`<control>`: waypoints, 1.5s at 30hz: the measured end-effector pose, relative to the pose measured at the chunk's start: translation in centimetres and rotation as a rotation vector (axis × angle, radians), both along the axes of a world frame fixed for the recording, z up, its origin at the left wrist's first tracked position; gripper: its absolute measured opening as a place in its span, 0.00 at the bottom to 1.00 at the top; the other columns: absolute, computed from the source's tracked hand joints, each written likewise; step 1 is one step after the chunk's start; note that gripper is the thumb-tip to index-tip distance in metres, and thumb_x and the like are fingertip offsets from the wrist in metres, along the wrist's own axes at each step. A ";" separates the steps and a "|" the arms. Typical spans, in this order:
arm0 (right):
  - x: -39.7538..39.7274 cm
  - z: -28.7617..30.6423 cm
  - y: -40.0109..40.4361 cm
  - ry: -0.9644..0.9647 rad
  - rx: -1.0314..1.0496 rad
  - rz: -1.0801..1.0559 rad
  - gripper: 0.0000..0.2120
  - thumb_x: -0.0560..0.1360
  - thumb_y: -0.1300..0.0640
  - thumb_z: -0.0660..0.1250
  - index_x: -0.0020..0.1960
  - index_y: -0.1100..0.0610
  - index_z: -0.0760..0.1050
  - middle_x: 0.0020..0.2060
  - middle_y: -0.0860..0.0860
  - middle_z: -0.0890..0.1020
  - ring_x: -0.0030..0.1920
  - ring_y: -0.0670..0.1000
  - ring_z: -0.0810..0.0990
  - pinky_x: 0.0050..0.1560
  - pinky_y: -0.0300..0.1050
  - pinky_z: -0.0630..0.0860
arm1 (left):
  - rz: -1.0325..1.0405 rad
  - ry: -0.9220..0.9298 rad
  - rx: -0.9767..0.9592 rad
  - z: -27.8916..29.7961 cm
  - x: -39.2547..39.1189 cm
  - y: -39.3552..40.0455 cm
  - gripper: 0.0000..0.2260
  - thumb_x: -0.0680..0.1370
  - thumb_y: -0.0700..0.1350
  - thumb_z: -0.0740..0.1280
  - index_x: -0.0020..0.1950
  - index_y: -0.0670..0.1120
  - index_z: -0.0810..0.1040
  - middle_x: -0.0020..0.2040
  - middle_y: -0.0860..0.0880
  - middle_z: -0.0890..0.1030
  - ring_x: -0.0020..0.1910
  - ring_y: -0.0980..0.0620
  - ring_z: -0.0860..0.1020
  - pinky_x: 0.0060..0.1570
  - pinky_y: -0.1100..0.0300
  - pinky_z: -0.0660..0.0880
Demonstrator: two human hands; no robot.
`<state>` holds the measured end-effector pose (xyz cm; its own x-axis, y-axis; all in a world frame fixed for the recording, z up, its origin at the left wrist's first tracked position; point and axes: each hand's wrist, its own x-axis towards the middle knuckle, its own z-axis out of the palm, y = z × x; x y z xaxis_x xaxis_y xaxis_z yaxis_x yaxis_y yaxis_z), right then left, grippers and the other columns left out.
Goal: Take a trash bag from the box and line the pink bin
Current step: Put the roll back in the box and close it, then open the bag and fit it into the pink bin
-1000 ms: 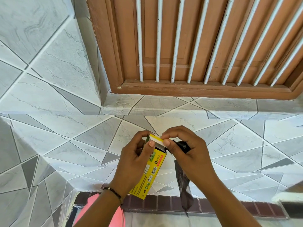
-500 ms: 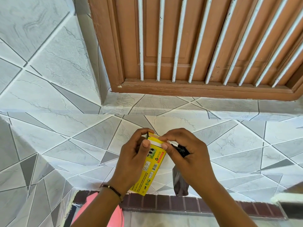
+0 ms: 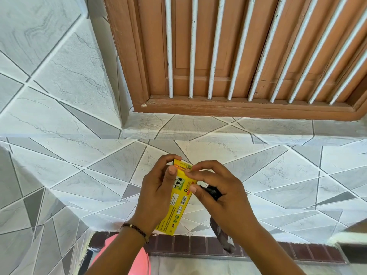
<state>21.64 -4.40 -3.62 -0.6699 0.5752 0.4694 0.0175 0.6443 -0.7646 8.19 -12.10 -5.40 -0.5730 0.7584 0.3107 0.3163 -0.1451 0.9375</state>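
Above the tiled ledge, the left hand [image 3: 156, 195] grips the yellow box [image 3: 179, 197] while the right hand [image 3: 220, 193] presses its flap down, a dark trash bag [image 3: 222, 238] pinched beneath its fingers. The bag is out; the pink bin [image 3: 139, 262] below remains unlined.

1. Left hand [image 3: 156, 189] gripped yellow box [image 3: 179, 197], held upright and slightly tilted, thumb across its front.
2. Right hand [image 3: 224, 197] pressed fingertips [image 3: 193, 189] against box's top end.
3. Same hand held black trash bag [image 3: 222, 238], tail hanging below wrist.
4. Pink bin [image 3: 139, 261] edge showed beneath left forearm.
5. Beaded bracelet [image 3: 137, 230] on left wrist; tiled wall [image 3: 79, 175] behind.
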 end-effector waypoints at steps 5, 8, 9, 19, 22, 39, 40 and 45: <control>0.2 0.2 0.3 -0.195 -0.072 0.008 0.11 0.68 0.49 0.70 0.47 0.45 0.70 0.51 0.41 0.77 0.38 0.44 0.76 0.38 0.40 0.74 | -0.077 0.143 -0.130 -0.2 0.1 0.0 0.33 0.65 0.77 0.49 0.62 0.60 0.65 0.35 0.56 0.81 0.28 0.57 0.76 0.30 0.60 0.73; 0.5 0.9 1.0 -0.377 -0.153 0.050 0.13 0.70 0.52 0.71 0.46 0.45 0.66 0.46 0.44 0.80 0.32 0.42 0.75 0.38 0.39 0.74 | -0.109 0.219 -0.208 -0.3 -0.2 0.2 0.40 0.63 0.79 0.48 0.69 0.59 0.59 0.40 0.56 0.80 0.32 0.57 0.79 0.32 0.65 0.73; 0.6 1.1 1.1 -0.414 -0.163 0.067 0.14 0.70 0.52 0.71 0.46 0.45 0.66 0.45 0.44 0.81 0.32 0.41 0.77 0.39 0.40 0.75 | -0.113 0.238 -0.230 -0.3 -0.3 0.2 0.41 0.63 0.79 0.48 0.70 0.60 0.57 0.43 0.57 0.80 0.35 0.58 0.80 0.33 0.65 0.74; 0.8 2.3 4.0 0.068 -0.566 -0.043 0.16 0.66 0.70 0.72 0.43 0.52 0.72 0.50 0.50 0.82 0.36 0.49 0.83 0.40 0.50 0.81 | -0.136 0.556 -0.399 1.5 -2.4 0.3 0.34 0.64 0.68 0.67 0.66 0.61 0.61 0.57 0.61 0.73 0.52 0.59 0.75 0.51 0.62 0.75; 0.5 2.5 5.2 0.079 -0.619 -0.045 0.16 0.67 0.69 0.72 0.45 0.51 0.73 0.53 0.51 0.82 0.39 0.52 0.83 0.39 0.47 0.81 | -0.135 0.607 -0.394 2.1 -3.8 1.0 0.31 0.66 0.63 0.69 0.66 0.57 0.65 0.57 0.57 0.75 0.53 0.57 0.74 0.53 0.61 0.73; -0.7 1.7 7.9 0.086 -0.702 -0.131 0.07 0.76 0.61 0.64 0.43 0.56 0.80 0.31 0.51 0.82 0.28 0.48 0.69 0.27 0.42 0.59 | 0.192 0.934 -0.586 3.8 -13.2 14.2 0.28 0.71 0.58 0.68 0.70 0.57 0.66 0.61 0.43 0.65 0.62 0.40 0.63 0.64 0.49 0.66; -0.7 1.6 8.0 0.089 -0.704 -0.126 0.07 0.76 0.61 0.64 0.43 0.56 0.80 0.31 0.51 0.82 0.27 0.48 0.68 0.27 0.42 0.59 | 0.249 0.942 -0.574 3.8 -13.2 14.3 0.28 0.71 0.57 0.69 0.70 0.58 0.67 0.62 0.44 0.65 0.61 0.40 0.63 0.64 0.48 0.66; -0.9 1.3 8.7 0.133 -0.733 -0.120 0.08 0.77 0.61 0.63 0.42 0.58 0.80 0.33 0.53 0.82 0.23 0.45 0.65 0.27 0.42 0.61 | 0.395 0.914 -0.552 4.0 -12.0 14.5 0.28 0.71 0.53 0.70 0.69 0.53 0.68 0.63 0.43 0.67 0.61 0.40 0.64 0.63 0.47 0.64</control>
